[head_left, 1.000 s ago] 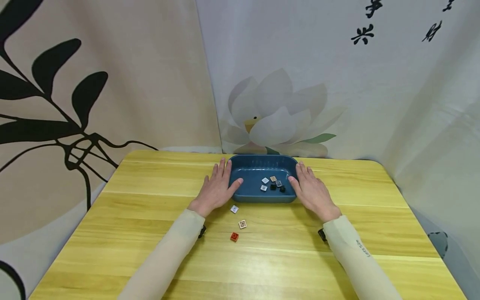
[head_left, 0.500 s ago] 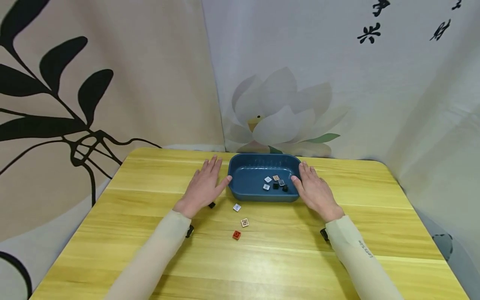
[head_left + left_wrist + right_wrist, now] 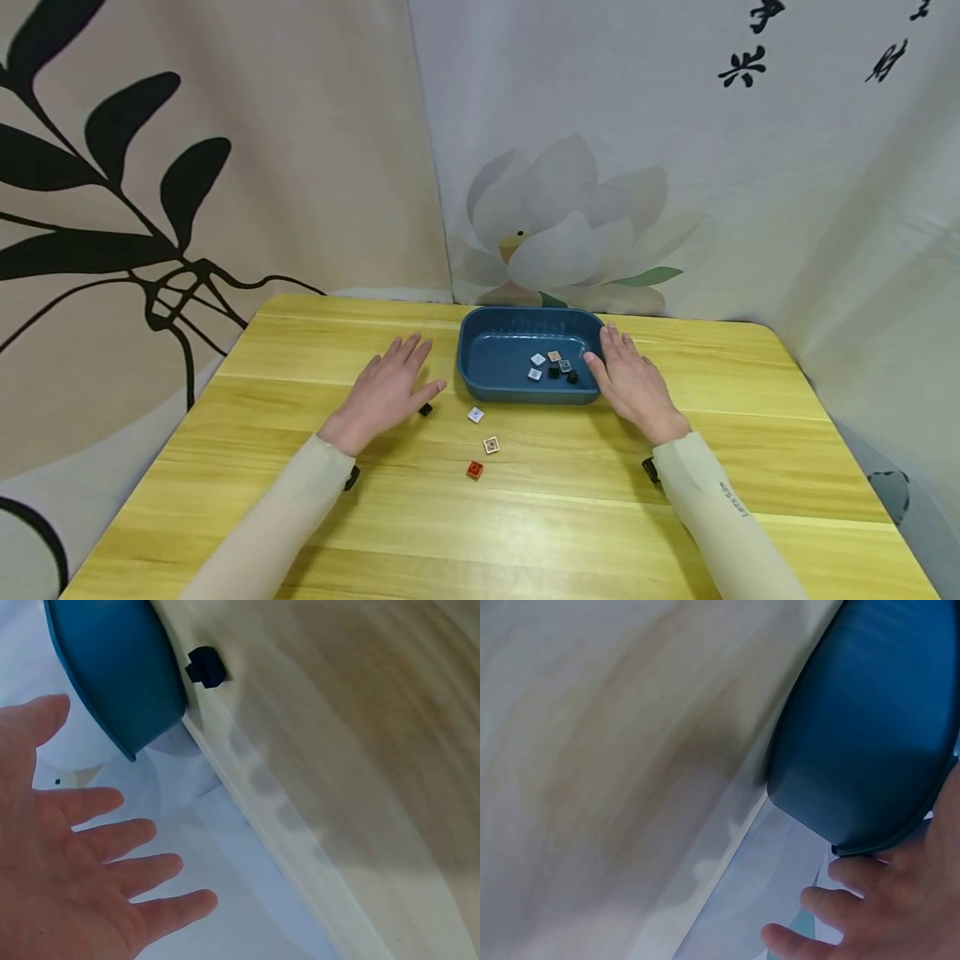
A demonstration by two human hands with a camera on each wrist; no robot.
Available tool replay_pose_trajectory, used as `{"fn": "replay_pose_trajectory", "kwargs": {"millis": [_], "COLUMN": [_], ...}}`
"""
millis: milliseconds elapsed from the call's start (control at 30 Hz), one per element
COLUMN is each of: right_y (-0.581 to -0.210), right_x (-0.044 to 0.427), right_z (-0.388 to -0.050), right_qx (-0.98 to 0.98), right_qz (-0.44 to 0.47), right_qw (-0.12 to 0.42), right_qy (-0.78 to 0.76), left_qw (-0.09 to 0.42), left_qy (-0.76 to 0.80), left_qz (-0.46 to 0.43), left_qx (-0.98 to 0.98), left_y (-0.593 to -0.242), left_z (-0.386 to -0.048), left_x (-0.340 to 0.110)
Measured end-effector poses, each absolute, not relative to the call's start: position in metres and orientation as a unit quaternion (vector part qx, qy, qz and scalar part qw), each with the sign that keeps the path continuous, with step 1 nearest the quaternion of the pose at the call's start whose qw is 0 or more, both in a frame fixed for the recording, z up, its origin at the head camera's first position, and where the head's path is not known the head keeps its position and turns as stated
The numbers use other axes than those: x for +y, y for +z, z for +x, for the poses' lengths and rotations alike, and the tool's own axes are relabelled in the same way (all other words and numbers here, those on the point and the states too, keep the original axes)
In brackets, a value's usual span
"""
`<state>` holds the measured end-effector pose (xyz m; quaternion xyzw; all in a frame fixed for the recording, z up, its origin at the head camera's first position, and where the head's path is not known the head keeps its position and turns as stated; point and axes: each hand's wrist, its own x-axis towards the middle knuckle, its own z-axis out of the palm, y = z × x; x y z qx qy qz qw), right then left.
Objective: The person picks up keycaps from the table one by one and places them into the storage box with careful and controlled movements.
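A blue rectangular dish (image 3: 480,393) stands near the table's back edge, with several small white, tan, grey and black plastic bricks (image 3: 535,375) inside on its right half. My right hand (image 3: 636,387) lies with straight fingers along the dish's right rim, thumb at the edge. Apart from the dish, to its left, my left hand (image 3: 386,392) hovers with spread fingers and holds nothing. Near its thumb sits a black brick (image 3: 425,409), also visible in the left wrist view as a dark studded piece (image 3: 206,667). In front of the dish lie a white brick (image 3: 476,414), a tan brick (image 3: 491,445) and a red brick (image 3: 475,470).
The wooden table (image 3: 585,525) carries everything. Behind its back edge hangs a pale curtain (image 3: 337,167) printed with leaves and a flower.
My left hand has come off the dish's left side and moved left and toward me, uncovering the black brick. The right hand stays by the right rim.
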<state>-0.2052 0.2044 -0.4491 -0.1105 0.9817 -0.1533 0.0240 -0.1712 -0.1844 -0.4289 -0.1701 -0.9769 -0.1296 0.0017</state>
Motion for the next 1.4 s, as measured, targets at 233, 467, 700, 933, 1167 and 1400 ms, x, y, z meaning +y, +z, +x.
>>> {"fn": "replay_pose_trajectory", "kwargs": {"millis": [233, 467, 700, 933, 1167, 1400], "right_y": [-0.449, -0.449, -0.449, -0.448, -0.448, -0.449], "right_x": [0.205, 0.205, 0.205, 0.205, 0.205, 0.205], "right_z": [-0.205, -0.206, -0.206, -0.206, -0.206, -0.206], "right_qx": [0.982, 0.982, 0.982, 0.982, 0.982, 0.982], "right_qz": [-0.11, -0.114, -0.115, -0.111, -0.108, -0.107], "right_qw": [0.022, 0.021, 0.022, 0.026, 0.029, 0.029], "right_qy": [-0.152, -0.15, -0.147, -0.149, -0.152, -0.153], "left_qw": [-0.023, -0.02, -0.016, -0.016, -0.006, -0.011], "left_qy": [-0.105, -0.082, -0.072, -0.071, -0.084, -0.085], "left_qz": [-0.192, -0.219, -0.255, -0.28, -0.289, -0.281], "left_qx": [-0.975, -0.972, -0.964, -0.957, -0.954, -0.956], "left_y": [-0.433, -0.439, -0.441, -0.443, -0.445, -0.445], "left_z": [-0.162, -0.158, -0.156, -0.157, -0.158, -0.157], "left_x": [-0.184, -0.182, -0.179, -0.177, -0.178, -0.177]}}
